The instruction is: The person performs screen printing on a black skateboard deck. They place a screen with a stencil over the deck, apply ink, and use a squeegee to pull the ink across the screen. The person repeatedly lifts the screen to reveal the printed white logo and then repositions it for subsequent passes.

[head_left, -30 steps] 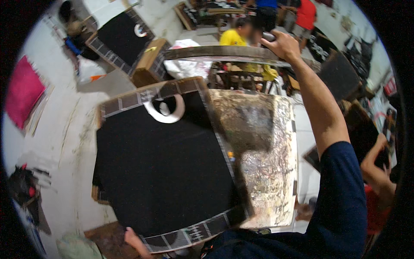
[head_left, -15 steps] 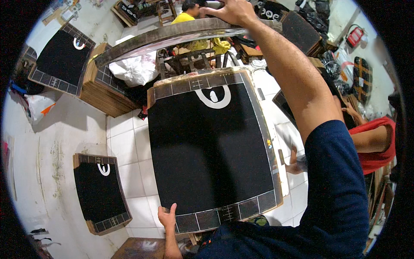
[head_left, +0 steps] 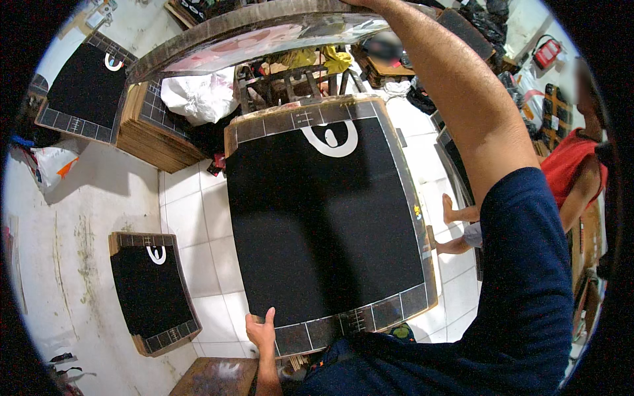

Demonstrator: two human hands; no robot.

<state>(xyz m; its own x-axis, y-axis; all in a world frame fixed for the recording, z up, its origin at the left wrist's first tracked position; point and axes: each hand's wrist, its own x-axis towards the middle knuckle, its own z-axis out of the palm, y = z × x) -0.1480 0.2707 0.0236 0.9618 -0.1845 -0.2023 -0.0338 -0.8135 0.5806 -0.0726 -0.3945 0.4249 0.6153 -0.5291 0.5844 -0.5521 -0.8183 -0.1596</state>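
Note:
In front of me lies a large board (head_left: 389, 311) with a white-lined grid border, carrying a black fabric panel (head_left: 317, 218). A white ring-shaped print (head_left: 340, 150) sits near the panel's far edge. My left hand (head_left: 262, 333) is closed on the board's near left corner, thumb on top. Beyond the board, a wooden-edged screen frame (head_left: 198, 36) stands tilted up, its translucent sheet (head_left: 264, 43) showing reddish shapes. My right hand (head_left: 362, 2) is at the frame's upper edge, mostly cut off by the picture's rim; its fingers are hidden.
A similar board with a black panel (head_left: 150, 290) leans at the left wall. Another black panel (head_left: 86, 86) tops a stack of boards (head_left: 152, 132), beside a white plastic bag (head_left: 201, 96). A person in a red top (head_left: 581, 168) is at the right. White tiles (head_left: 211, 264) cover the floor.
The screen frame has tilted further up, and my right hand has risen with it toward the top rim. My left hand stays on the corner. The red-clad person has straightened up.

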